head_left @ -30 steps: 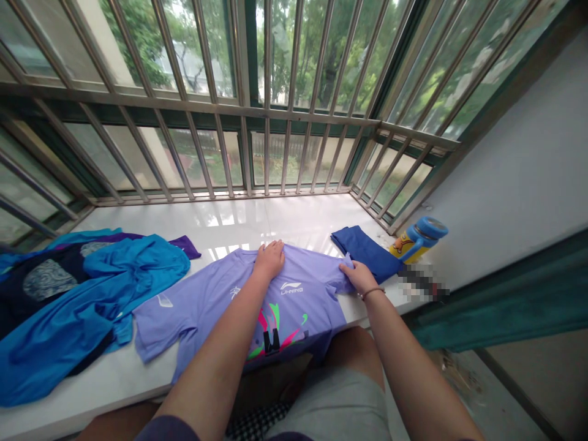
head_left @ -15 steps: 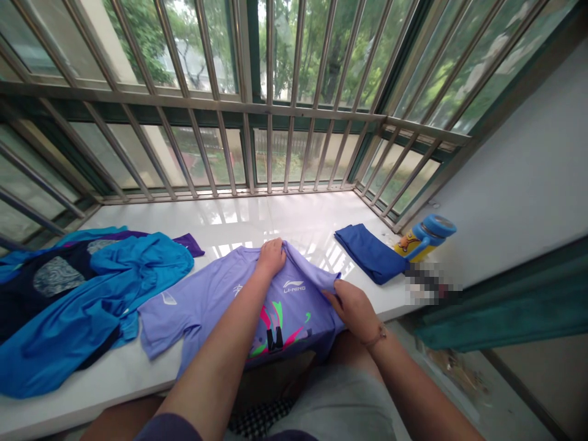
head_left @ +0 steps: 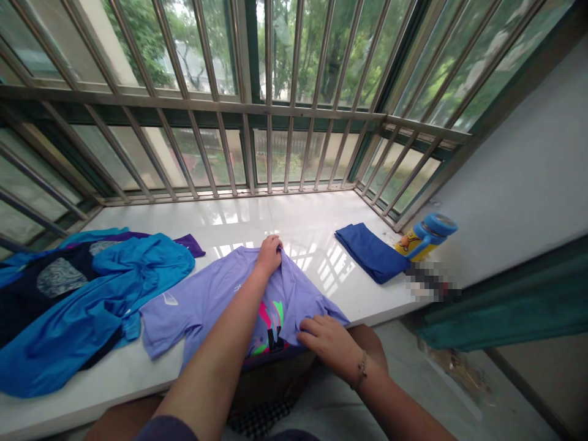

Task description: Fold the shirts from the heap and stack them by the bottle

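Observation:
A lavender T-shirt (head_left: 215, 283) with a pink, green and black print lies on the white ledge, its lower part hanging over the front edge. My left hand (head_left: 270, 254) is closed on the shirt at the shoulder beside the collar. My right hand (head_left: 329, 343) is closed at the right sleeve's edge, near the front of the ledge. That side of the shirt is folded inward over the chest, hiding the logo and part of the print. The left sleeve lies spread toward a pile of clothes.
Blue and black clothes (head_left: 138, 269) lie heaped on the left of the white ledge (head_left: 257, 217). A folded dark-blue cloth (head_left: 370, 252) lies at the right, beside a blue and yellow bottle (head_left: 425, 236). Metal window bars (head_left: 248, 153) rise behind. A green curtain (head_left: 496, 312) hangs at the right.
My right hand has moved left and toward me, carrying the sleeve inward so that the shirt's right side folds over the chest logo. My left hand stays at the shoulder.

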`<state>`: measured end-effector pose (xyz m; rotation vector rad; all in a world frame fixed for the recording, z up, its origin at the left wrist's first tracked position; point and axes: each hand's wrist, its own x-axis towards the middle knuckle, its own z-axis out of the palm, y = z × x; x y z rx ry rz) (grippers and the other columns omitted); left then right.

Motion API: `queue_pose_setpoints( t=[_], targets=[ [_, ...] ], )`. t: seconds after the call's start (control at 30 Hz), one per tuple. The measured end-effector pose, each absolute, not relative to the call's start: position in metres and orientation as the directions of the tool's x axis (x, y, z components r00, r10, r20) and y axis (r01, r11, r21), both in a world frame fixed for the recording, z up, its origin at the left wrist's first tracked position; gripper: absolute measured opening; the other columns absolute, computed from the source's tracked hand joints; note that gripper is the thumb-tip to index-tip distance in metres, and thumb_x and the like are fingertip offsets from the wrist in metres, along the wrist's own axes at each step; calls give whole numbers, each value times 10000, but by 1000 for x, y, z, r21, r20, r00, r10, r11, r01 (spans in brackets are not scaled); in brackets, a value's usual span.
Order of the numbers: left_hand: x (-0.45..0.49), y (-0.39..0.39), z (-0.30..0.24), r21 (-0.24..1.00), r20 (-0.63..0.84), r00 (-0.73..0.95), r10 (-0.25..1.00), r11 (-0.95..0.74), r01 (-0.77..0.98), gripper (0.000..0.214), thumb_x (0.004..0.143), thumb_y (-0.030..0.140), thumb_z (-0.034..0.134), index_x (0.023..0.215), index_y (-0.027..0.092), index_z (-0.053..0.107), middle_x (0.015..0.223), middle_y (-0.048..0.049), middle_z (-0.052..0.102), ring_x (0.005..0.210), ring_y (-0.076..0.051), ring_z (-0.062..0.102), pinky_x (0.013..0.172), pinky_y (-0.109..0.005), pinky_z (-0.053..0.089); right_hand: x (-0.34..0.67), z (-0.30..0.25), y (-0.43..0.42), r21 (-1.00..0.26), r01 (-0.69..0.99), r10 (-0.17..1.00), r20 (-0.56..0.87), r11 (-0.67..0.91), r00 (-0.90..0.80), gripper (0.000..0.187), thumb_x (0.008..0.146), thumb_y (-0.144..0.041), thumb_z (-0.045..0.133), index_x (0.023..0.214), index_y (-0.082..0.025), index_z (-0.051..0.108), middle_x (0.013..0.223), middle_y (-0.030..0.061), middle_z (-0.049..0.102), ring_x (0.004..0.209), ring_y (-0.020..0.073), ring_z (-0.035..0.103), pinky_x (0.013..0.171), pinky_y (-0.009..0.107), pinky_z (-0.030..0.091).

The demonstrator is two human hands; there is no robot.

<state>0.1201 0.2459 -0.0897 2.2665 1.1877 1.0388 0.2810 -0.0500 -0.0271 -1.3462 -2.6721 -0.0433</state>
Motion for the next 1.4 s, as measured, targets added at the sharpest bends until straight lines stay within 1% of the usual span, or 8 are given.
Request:
queue_pose_setpoints(
  t=[0.2,0.33,0.47,0.63,0.83,1.07,1.27,1.4],
  targets=[
    [119,248,-93,649,446,314,838,-545,531,258,716,-13,584,804,213,673,1235,-134,682,1219,-301,662,1126,-472,538,285,-27,-57,-144,865,874,158,480,-459,218,1035,-459,742,1131,-266,708,1120,24,736,966,228,610,855,359,419],
    [119,250,-94,665,441,286,850,-524,531,250,727,-2,537,759,209,667,1179,-131,690,1190,-287,673,1105,-447,540,288,-16,-45,-162,964,965,193,209,-177,159,1115,-345,596,1103,-253,724,1068,56,732,1012,247,613,895,377,412],
    [121,251,-93,672,439,264,859,-509,538,200,812,78,544,722,219,653,1081,-114,701,1113,-282,688,1064,-439,549,286,-14,-23,-136,989,986,147,-60,80,256,1069,-380,674,1274,-231,709,1226,107,711,1153,289,612,925,391,436],
    [122,247,-91,661,448,249,859,-506,554,256,908,273,663,671,237,572,974,-97,684,1011,-276,681,1012,-439,546,291,-20,-4,-121,973,981,-12,-195,195,140,1070,-353,672,1092,-230,734,1143,88,723,1101,269,644,866,369,449],
    [120,250,-91,644,449,265,853,-515,565,164,786,122,677,756,242,569,885,-59,653,919,-254,646,922,-398,537,298,-7,0,-76,928,930,32,-364,367,175,1108,-302,586,1071,-205,727,1143,109,731,1105,278,651,844,367,435],
    [120,251,-91,631,448,296,843,-533,563,122,787,116,660,790,233,625,931,-74,694,986,-265,664,970,-409,535,227,-9,-14,-152,984,995,11,-93,96,328,1066,-526,653,1055,-205,719,1101,117,730,1097,306,643,908,420,449],
    [120,253,-96,634,433,298,851,-523,570,85,810,149,658,777,224,683,1011,-101,738,1049,-275,694,1034,-423,546,195,-33,-22,-129,979,988,28,155,-153,100,1094,-274,611,1080,-209,686,1093,87,721,1077,270,629,909,409,453],
    [121,256,-98,648,416,290,862,-505,570,115,836,177,642,755,228,706,1052,-111,764,1083,-283,714,1056,-434,558,207,-31,-27,-129,921,930,67,367,-361,152,1083,-381,661,1069,-230,673,1091,63,720,1070,254,620,924,395,452]
  ],
)
